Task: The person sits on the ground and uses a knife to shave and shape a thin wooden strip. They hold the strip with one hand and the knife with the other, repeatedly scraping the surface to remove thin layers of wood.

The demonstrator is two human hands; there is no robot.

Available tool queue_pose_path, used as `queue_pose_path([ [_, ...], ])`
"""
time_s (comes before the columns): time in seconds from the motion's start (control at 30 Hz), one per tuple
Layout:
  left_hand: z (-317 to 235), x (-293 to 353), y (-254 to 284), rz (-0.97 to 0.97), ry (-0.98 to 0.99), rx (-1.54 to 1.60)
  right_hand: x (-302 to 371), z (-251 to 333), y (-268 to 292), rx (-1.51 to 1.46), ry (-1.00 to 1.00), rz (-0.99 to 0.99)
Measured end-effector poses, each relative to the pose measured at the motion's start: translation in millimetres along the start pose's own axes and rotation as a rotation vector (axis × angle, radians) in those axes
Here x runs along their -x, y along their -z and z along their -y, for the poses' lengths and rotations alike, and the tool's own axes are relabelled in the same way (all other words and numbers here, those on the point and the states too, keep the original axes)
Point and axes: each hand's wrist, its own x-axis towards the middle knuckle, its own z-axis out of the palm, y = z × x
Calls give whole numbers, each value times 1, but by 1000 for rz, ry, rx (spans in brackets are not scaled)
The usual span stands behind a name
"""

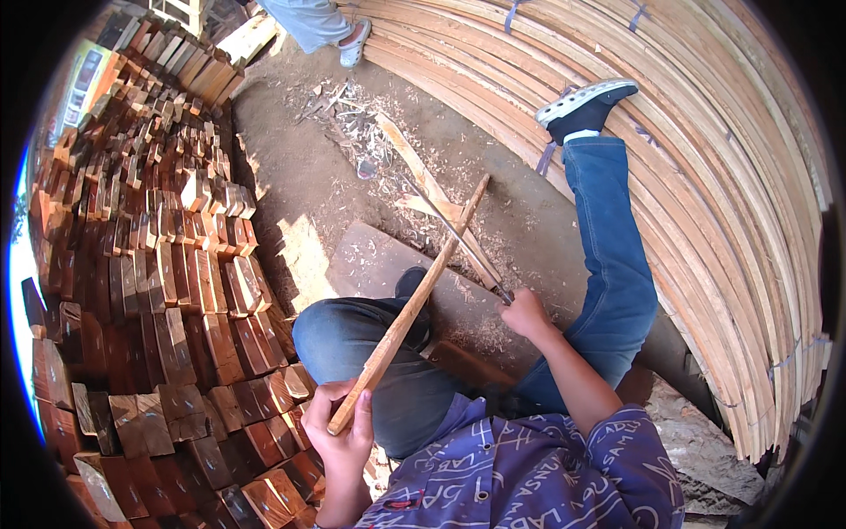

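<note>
My left hand (339, 432) is closed around the near end of a long, roughly shaved wooden stick (414, 304), which slants up and away to the right across my bent left knee. In my right hand (526, 313) is the handle of a long, narrow-bladed knife (483, 268), its blade pointing away and to the left. Blade and stick cross near the stick's far part; whether they touch I cannot tell. Beyond them a pale wooden slat (421, 172) lies on the ground, with a shorter wood piece (430, 207) across it.
Stacked reddish-brown wood blocks (176, 326) fill the left side. Long pale planks (705, 185), tied in bundles, curve along the right, my right shoe (586, 104) resting on them. Shavings (352, 119) litter the ground around a flat board (374, 260). Another person's leg (308, 22) stands at the top.
</note>
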Motion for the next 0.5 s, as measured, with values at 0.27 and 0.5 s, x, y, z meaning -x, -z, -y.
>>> queue_pose_path([
  [0.27,-3,-1,0,-16,-55,-90,40,69,1,75,386,89],
  [0.5,11,-1,6,10,-51,-106,-65,20,3,73,-79,13],
])
